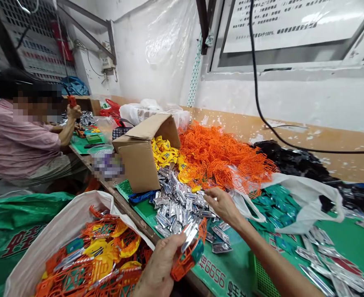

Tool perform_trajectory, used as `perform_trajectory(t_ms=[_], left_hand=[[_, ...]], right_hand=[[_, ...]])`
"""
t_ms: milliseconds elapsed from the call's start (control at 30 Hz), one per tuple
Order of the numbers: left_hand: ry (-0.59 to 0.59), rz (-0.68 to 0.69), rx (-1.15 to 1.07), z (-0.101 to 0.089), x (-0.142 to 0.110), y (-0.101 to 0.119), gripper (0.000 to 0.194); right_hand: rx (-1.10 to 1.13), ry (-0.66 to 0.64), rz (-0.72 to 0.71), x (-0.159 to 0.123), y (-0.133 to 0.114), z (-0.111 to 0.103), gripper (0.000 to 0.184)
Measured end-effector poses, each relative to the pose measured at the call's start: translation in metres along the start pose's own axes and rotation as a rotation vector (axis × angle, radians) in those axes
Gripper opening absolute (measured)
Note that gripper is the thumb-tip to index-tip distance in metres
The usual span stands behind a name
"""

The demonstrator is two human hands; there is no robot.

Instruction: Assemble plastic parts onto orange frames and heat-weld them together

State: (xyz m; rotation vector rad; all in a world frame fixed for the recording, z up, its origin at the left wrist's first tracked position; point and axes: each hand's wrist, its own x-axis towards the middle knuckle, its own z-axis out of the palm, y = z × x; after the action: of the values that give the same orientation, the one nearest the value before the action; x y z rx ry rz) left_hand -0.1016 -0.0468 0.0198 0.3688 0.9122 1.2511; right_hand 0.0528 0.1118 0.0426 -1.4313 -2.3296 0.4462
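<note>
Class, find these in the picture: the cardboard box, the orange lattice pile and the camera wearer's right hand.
Cardboard box (142,161): head view, on its side panel.
Orange lattice pile (221,154): head view, middle of the heap.
Right hand (224,206): head view, back of the hand.

We note a green-covered table (360,237). On it we record a cardboard box (142,165), silver pieces (177,202), an orange heap (222,154), a green basket (262,275).

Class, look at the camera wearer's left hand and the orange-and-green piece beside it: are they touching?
Touching. The head view shows the left hand holding the orange-and-green piece, with no gap between them.
</note>
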Motion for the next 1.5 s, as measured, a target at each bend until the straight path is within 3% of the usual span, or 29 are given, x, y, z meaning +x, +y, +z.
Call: perform_trajectory(t_ms=[167,400,633,800,933,1067,1167,1233,1367,1500], left_hand=[[0.17,-0.116,-0.232,-0.002,0.004,0.009,0.017],[0.091,-0.198,-0.413,-0.011,0.009,0.02,0.023],[0.059,-0.106,-0.449,-0.016,0.013,0.023,0.019],[0.068,-0.071,-0.464,-0.015,0.012,0.023,0.015],[0.035,-0.072,-0.48,-0.014,0.012,0.022,0.016],[0.005,-0.078,-0.481,-0.014,0.011,0.017,0.017],[0.029,-0.058,-0.466,-0.013,0.01,0.011,0.012],[-0.009,-0.017,-0.441,-0.011,0.009,0.007,0.012],[-0.199,0.098,-0.328,-0.001,0.007,-0.001,0.026],[-0.286,0.119,-0.221,0.014,0.003,-0.011,0.035]], right_hand=[[-0.241,-0.127,0.082,0.064,0.006,0.032,0.027],[-0.286,-0.248,0.114,0.089,0.004,0.051,0.028],[0.067,-0.281,0.104,0.101,0.018,0.032,0.03],[0.401,-0.31,0.198,0.103,0.027,0.017,0.029],[0.654,-0.309,0.271,0.099,0.026,0.017,0.027],[0.863,-0.235,0.314,0.083,0.016,0.018,0.022],[0.997,-0.168,0.327,0.056,0.011,0.007,0.019],[1.088,-0.115,0.342,0.031,0.011,-0.006,0.027],[1.247,-0.02,0.428,-0.032,0.019,-0.028,0.042],[1.347,-0.017,0.538,-0.098,0.023,-0.027,0.044]])
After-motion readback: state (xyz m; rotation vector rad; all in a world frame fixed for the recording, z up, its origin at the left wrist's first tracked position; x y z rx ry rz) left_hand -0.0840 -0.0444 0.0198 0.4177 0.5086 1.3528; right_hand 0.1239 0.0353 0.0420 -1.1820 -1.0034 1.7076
